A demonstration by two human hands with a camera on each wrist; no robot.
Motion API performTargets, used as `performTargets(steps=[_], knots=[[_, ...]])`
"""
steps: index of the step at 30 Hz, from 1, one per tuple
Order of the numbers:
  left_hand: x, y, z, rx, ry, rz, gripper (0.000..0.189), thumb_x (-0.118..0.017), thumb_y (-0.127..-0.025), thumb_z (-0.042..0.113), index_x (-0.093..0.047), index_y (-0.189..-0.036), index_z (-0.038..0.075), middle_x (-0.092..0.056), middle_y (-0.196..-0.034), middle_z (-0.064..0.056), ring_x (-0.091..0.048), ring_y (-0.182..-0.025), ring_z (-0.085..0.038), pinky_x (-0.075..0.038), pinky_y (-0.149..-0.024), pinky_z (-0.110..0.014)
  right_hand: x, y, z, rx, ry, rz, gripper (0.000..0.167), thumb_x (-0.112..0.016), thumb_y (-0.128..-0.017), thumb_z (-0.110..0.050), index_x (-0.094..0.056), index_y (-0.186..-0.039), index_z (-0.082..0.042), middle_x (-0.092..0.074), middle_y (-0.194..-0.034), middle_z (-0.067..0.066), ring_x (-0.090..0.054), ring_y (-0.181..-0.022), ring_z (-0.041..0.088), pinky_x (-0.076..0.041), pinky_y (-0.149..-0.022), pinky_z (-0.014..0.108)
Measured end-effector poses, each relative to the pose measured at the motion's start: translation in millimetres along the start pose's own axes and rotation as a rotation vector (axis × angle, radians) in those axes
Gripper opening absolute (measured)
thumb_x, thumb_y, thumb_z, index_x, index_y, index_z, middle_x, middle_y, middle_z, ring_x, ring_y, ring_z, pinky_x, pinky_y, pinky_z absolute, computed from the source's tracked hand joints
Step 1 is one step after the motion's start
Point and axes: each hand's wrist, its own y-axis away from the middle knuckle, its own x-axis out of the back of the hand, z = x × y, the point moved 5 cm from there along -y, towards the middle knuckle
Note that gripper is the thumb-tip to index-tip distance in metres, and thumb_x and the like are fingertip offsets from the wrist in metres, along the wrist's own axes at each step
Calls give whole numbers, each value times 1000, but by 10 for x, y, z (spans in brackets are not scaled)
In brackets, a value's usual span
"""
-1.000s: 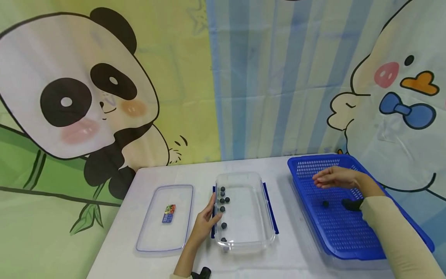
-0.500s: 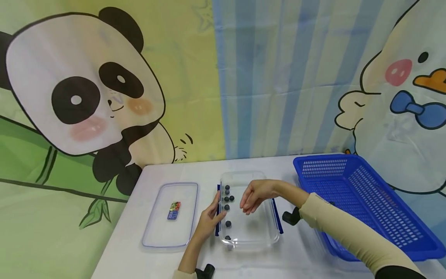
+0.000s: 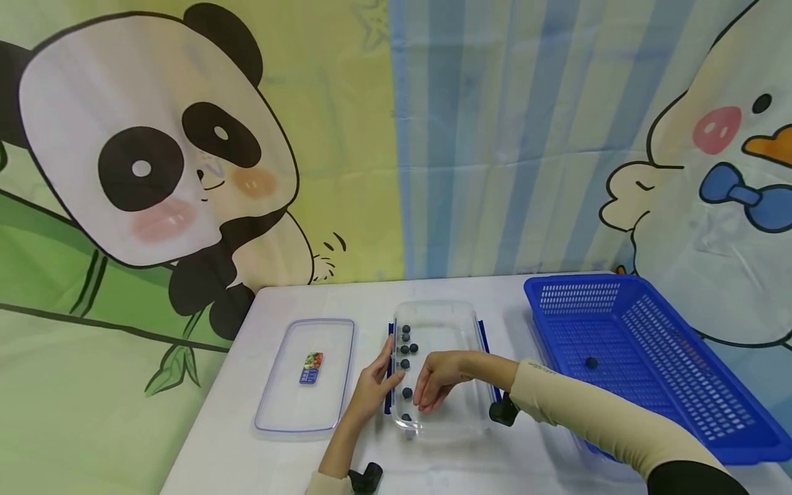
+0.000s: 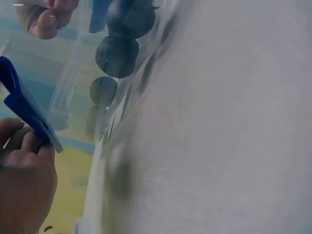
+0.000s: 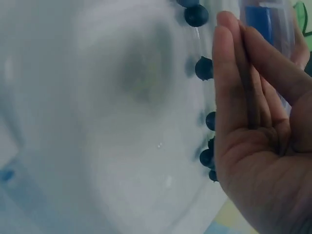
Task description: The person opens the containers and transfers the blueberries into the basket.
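In the head view my left hand [image 3: 373,388] holds the left side of a clear plastic box [image 3: 454,430]. Its thumb lies at the rim, and in the left wrist view curled fingers [image 4: 33,142] hold the blue side latch [image 4: 27,105]. My right hand [image 3: 441,378] reaches down inside the box with thumb and fingertips brought together, close to a blueberry [image 3: 407,392]. Whatever might lie between those fingertips is hidden, also in the right wrist view. Several blueberries [image 5: 196,15] line the box's left wall. One blueberry [image 3: 592,362] sits in the blue basket [image 3: 625,405].
A clear lid [image 3: 287,419] with a colourful label [image 3: 311,368] lies left of the box on the white table [image 3: 216,419]. The blue basket stands to the right. Behind the table hangs a printed curtain [image 3: 495,137] with a panda and a duck.
My right hand has moved left from over the blue basket into the clear box, then lower toward the berries. The left hand stays on the box. The head view has shifted slightly.
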Motion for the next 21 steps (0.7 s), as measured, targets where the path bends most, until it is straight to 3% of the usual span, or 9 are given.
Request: performTargets(steps=[4,13,21], knots=[[-8,6,4,-7,9,-10,66,-58,-90,4,-21,-143,-3,-15,-150,-15,-14,-137,-24,-17,-108,-19,-89,-14,64,-37,3,24,12,-63,-80,9,-69,-90,8,-69,-83,19,-68,-72,21,-58,-67,32],[-3,-5,7,-29,23,-14,67,-60,-90,10,-21,-143,-5,-15,-150,-16,-13,-138,-23,-17,-109,-20,-182,-68,163,-41,59,178,10,-67,-76,9,-71,-85,6,-69,-77,14,-64,-61,13,-58,-63,32],[-3,-4,-4,-20,30,-5,67,-60,-89,7,-22,-143,-4,-15,-150,-15,-13,-138,-21,-17,-108,-17,-198,-148,286,-23,21,215,11,-67,-77,9,-71,-87,6,-70,-80,13,-63,-63,11,-58,-64,31]])
